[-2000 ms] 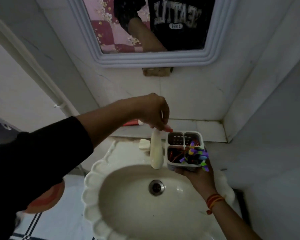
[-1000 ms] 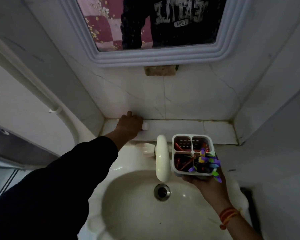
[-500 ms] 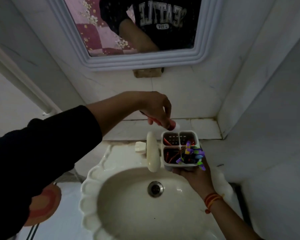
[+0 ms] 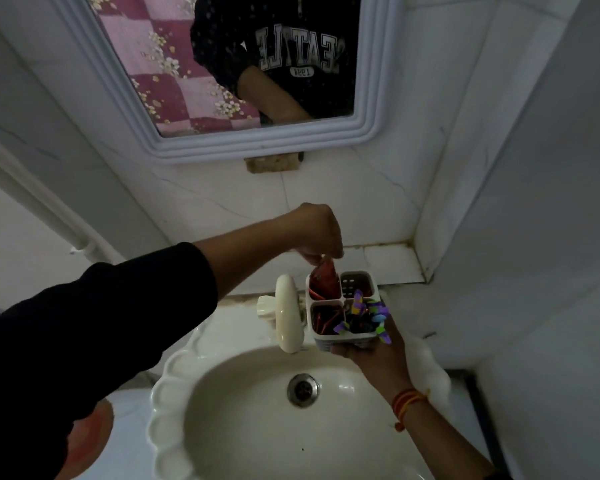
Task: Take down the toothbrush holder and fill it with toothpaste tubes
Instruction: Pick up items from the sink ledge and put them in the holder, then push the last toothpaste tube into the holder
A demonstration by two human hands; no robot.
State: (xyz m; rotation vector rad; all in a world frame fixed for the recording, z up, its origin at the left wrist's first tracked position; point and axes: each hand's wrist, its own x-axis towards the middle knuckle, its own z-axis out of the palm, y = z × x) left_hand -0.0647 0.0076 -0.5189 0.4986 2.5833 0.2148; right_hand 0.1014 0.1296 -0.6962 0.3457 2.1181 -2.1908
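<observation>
A: What's gripped?
B: Left hand (image 4: 321, 233) pinches a crinkled red toothpaste tube (image 4: 323, 280), standing in the far-left compartment.
A: And the holder?
B: White slotted plastic toothbrush holder (image 4: 343, 336), cupped underneath by the right hand (image 4: 374, 358), beside the glossy cream tap (image 4: 287, 317), over the scalloped basin (image 4: 243, 420).

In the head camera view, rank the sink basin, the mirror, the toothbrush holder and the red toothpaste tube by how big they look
1. Mirror, though cropped, and sink basin look alike.
2. Toothbrush holder.
3. Red toothpaste tube, partly inside the holder.
</observation>
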